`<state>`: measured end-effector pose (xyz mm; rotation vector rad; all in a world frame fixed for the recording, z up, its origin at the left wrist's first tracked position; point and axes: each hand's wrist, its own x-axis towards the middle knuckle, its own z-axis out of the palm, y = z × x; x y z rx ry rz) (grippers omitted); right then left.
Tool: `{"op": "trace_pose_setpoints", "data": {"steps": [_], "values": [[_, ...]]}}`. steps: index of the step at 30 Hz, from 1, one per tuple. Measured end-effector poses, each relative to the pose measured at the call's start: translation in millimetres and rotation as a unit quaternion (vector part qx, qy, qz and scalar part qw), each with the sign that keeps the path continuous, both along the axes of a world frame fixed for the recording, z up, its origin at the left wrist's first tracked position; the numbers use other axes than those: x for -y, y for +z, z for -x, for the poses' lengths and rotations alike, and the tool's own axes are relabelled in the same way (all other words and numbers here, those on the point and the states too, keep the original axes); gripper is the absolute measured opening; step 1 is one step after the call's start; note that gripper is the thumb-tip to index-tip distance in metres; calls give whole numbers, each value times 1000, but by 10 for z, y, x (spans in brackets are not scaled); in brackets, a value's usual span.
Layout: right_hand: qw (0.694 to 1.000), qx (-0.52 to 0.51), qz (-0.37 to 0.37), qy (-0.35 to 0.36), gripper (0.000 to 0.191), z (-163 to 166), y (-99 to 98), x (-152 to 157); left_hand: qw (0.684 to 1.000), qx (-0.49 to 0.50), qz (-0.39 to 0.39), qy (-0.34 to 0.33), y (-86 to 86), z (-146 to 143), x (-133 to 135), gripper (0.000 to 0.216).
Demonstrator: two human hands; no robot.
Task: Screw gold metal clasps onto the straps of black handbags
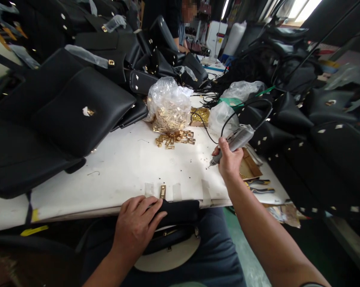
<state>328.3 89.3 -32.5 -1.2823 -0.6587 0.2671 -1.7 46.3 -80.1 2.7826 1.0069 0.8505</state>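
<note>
In my right hand (230,161) is a grey electric screwdriver (238,138), my fingers wrapped round its body. Its bit points down and left, just over the white tabletop. My left hand (138,221) holds down the black flap of a handbag (182,211) at the table's near edge, its fingertips bent over the leather. A small gold metal clasp plate (163,192) sticks out beyond the flap, right by these fingertips. The bag's open body, with a pale lining (168,257), rests on my lap.
Gold fittings (175,138) lie piled before a clear plastic bag (169,105) of more. A box of small gold parts (199,116) stands behind. Pliers (259,186) and a cardboard tray (250,165) sit right. Black bags (87,107) crowd both sides. A person (175,24) works beyond.
</note>
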Motion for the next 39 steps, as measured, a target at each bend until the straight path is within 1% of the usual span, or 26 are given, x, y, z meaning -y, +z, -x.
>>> {"op": "trace_pose_setpoints", "data": {"steps": [5,11,14,16,19,22,24,26,29,32,35,39], "values": [[1000,17,21,12,42,-17,-16,29,1000,18,6,3,-41,-9,-13,19],[998,31,44,22,44,-22,-21,63,1000,6,1,11,-8,-25,16,18],[998,30,46,13,45,-30,-32,59,1000,7,5,15,3,-31,27,18],[999,27,40,8,44,-31,-8,62,1000,19,11,15,-4,-34,24,18],[1000,6,13,13,42,39,105,102,998,41,34,21,-33,-35,12,17],[997,-45,-35,51,41,264,268,186,995,65,63,30,-58,-36,11,16],[989,-98,-56,101,40,485,353,250,993,77,77,33,-62,-36,19,17],[976,-150,-57,150,40,725,392,300,992,83,86,38,-58,-37,29,18],[957,-211,-41,197,40,1056,366,329,991,81,101,46,-46,-46,46,17],[944,-248,-22,218,42,1303,313,316,989,79,115,56,-35,-61,63,15],[941,-257,-5,220,44,1466,292,301,987,84,120,62,-32,-77,74,15],[937,-264,6,227,44,1587,274,310,985,93,124,72,-43,-90,83,15]]}}
